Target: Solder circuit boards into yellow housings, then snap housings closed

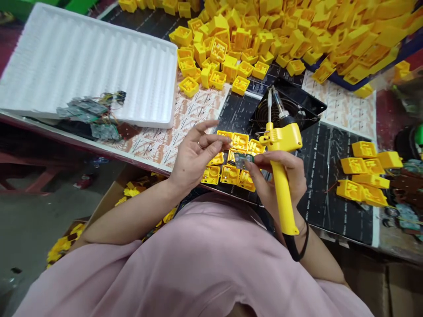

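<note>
My right hand point(287, 176) holds a yellow soldering gun point(284, 185), its metal tip and solder feed tube pointing away from me. Between the thumb and a finger of that same hand is a small green circuit board point(243, 161). To the left of the board, my left hand point(194, 154) has thumb and index finger pinched together, other fingers loosely extended. Whatever is in that pinch is too small to make out. Beneath both hands, several open yellow plastic housings point(230, 174) stand in rows on the table, partly covered by the fingers and the board.
A big heap of yellow housings point(251, 39) spreads across the back. Behind the soldering gun lies a black fan point(294, 103). At left, a white foam tray point(99, 57) bears circuit boards with wires point(89, 110). More housings point(363, 171) sit at right.
</note>
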Motion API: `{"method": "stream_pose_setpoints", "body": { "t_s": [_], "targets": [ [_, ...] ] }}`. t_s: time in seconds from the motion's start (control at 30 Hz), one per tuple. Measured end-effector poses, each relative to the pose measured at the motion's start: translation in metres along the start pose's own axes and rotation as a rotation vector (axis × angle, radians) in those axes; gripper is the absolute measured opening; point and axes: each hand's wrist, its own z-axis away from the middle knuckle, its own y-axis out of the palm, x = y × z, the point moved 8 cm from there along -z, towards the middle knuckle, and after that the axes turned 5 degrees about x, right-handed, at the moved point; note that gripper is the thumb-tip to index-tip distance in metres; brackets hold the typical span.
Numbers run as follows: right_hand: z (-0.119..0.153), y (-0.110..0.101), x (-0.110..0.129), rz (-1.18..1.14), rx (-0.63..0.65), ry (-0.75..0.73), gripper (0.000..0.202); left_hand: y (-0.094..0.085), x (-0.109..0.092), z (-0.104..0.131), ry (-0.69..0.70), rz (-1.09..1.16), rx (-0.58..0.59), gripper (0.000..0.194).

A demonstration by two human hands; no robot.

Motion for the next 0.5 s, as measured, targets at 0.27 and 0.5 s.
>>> {"method": "stream_pose_setpoints", "body": {
  "t_s": [0.27,0.5],
  "targets": [
    [0.006,-0.006,0.004,-0.007,-0.059,0.005,0.047,0.014,-0.001,0.0,0.066,-0.228,0.05,0.039],
    [0.008,-0.007,0.002,0.05,-0.051,-0.059,0.038,0.034,0.005,-0.003,-0.109,-0.025,0.107,0.038]
  ]
}}
